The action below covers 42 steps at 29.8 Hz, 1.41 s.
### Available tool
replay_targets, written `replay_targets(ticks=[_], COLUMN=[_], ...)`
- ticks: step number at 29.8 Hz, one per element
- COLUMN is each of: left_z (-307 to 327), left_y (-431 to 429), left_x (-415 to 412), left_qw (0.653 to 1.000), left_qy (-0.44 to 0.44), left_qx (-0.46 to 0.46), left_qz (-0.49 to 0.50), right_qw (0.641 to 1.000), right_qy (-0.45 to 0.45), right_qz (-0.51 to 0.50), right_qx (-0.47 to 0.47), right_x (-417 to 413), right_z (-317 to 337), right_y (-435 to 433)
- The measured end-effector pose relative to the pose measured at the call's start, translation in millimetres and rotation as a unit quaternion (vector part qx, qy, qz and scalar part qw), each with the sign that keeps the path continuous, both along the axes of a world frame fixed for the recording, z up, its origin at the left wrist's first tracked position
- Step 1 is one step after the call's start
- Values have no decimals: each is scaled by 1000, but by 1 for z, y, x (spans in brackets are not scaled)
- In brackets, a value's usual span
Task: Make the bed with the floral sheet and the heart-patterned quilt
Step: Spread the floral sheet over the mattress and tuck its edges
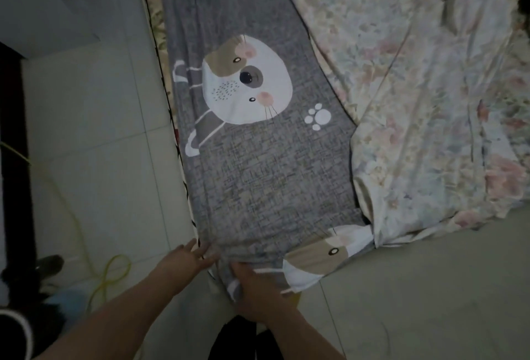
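**Squaring the near end before the sheet goes over**

Head view: the grey cat-print cloth (258, 158) runs as a long strip up the bed, and everything is placed from it. At its near end the left hand (186, 259) lies with fingers straight and apart, touching the cloth's left corner. The right hand (258, 293) is just beside it, fingers curled into the bunched hem that hangs over the bed's end. The floral sheet (415, 101) lies crumpled along the cloth's right edge, touching it, and covers the rest of the bed. No heart-patterned quilt can be made out. The tiled floor (100, 130) borders the cloth's left side, with a yellow cord (114, 270) looped near the left hand.

The step looks like tensioning and tucking this end. To do it well, pull evenly with both hands straight toward the body so the strip stays parallel to the bed's edge. Smooth the bunch flat before tucking, then draw the floral sheet across without dragging the strip askew.
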<state>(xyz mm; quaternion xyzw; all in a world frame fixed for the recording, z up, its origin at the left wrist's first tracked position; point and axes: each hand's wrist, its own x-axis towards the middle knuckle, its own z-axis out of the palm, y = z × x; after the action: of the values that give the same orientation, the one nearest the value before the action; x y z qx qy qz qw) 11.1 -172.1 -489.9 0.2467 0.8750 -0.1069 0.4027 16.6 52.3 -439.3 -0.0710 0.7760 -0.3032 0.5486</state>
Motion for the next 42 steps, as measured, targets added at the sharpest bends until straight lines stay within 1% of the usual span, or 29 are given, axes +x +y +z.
replay_targets(ticks=[1,2,3,4,7,8,10,11,12,13,15,17,21,24,25,27,31,34,38,42], left_z=[3,16,24,35,66,60,91,111,132,144,162,167,191,201,203,206,217,220,222,224], left_y=[-1,2,5,10,20,19,29,36,40,41,36,34,13,-11,-15,-28,-40,-42,-33,-34], left_x=[2,-1,-3,-7,-18,-18,-30,-38,-42,-45,-49,-57,-77,-94,-99,-109,-123,-131,-130,-131], left_qw=[1000,999,999,999,998,997,998,999,999,1000,1000,1000,996,990,989,983,972,972,968,968], left_qy=[-3,-38,-34,-24,29,25,35,34,10,-11,-1,12,43,59,64,76,83,91,117,128], left_qx=[-15,-37,-31,-15,61,76,60,33,12,15,-6,-6,-17,-10,-14,-6,-28,-30,-17,-9], left_qz=[-2,1,2,15,6,4,-6,-20,-34,-12,-19,-24,-81,-131,-132,-168,-220,-214,-222,-217], right_qw=[1000,1000,1000,999,998,998,998,998,998,997,994,992,980,970,968,960,949,943,940,943], right_qy=[2,1,12,4,24,23,26,34,41,54,77,98,151,165,172,178,194,201,214,216], right_qz=[-16,-8,-15,-27,-42,-55,-55,-52,-47,-49,-69,-82,-132,-176,-179,-212,-247,-263,-266,-249], right_qx=[-11,-15,-20,-25,-29,-19,-17,-20,-21,-22,-19,-9,14,36,34,35,30,19,17,52], right_x=[1,3,3,2,-7,-8,-14,-17,-18,-18,-18,-19,-19,-15,-18,-15,-11,-8,2,2], right_z=[3,5,11,16,48,48,67,79,90,100,125,129,157,171,172,178,181,184,181,176], right_y=[-2,-3,-2,-1,7,10,14,16,17,18,16,16,5,-23,-30,-56,-97,-112,-109,-94])
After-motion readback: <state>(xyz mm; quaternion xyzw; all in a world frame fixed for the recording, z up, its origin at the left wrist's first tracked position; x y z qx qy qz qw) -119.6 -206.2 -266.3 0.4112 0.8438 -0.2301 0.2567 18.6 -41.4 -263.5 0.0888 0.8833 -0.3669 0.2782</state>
